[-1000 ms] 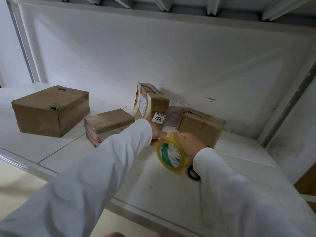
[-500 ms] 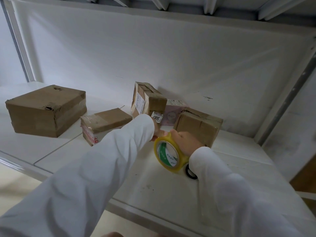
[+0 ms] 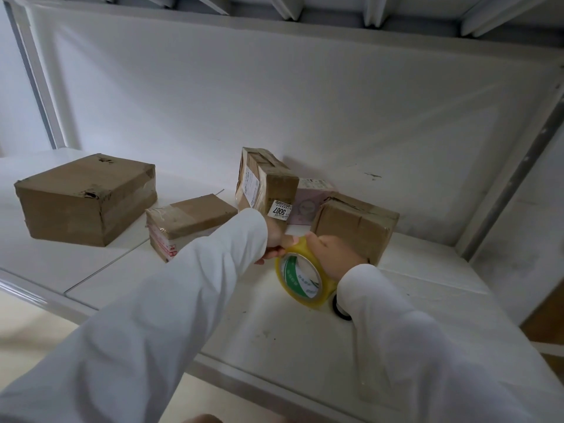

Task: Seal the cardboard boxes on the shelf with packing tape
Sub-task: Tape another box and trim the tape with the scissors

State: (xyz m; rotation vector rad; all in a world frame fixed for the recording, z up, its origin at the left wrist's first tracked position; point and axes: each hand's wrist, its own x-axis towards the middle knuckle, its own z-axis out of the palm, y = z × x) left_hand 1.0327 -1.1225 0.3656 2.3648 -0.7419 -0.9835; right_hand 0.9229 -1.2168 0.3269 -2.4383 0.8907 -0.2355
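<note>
Tape roll point(image 3: 305, 277), yellowish, green-and-white printed core, held above the white shelf point(image 3: 274, 331) front-centre. It stands on edge: open core faces toward the viewer and slightly left, hole axis running roughly front-to-back.

Right hand point(image 3: 334, 256) is wrapped over the top and right side of the roll, fingers curled round the rim. Left hand point(image 3: 276, 239) is at the roll's upper left edge, fingertips pinching there; mostly hidden by its own white sleeve point(image 3: 171, 300), so can't tell whether it has the tape end or just the rim.

Boxes:
- large cardboard box point(image 3: 87, 198) far left, flat, taped
- low flat box point(image 3: 186, 222) beside it, long side running left-right
- tall box point(image 3: 265, 187) with a "5007" sticker point(image 3: 279, 211), standing on end, leaning back at the wall
- pink-white carton point(image 3: 309, 199) behind, partly hidden
- brown box point(image 3: 355, 225) directly behind the right hand, seam running across its top

Black ring point(image 3: 338, 309) lies on the shelf just under the right wrist, partly hidden.
</note>
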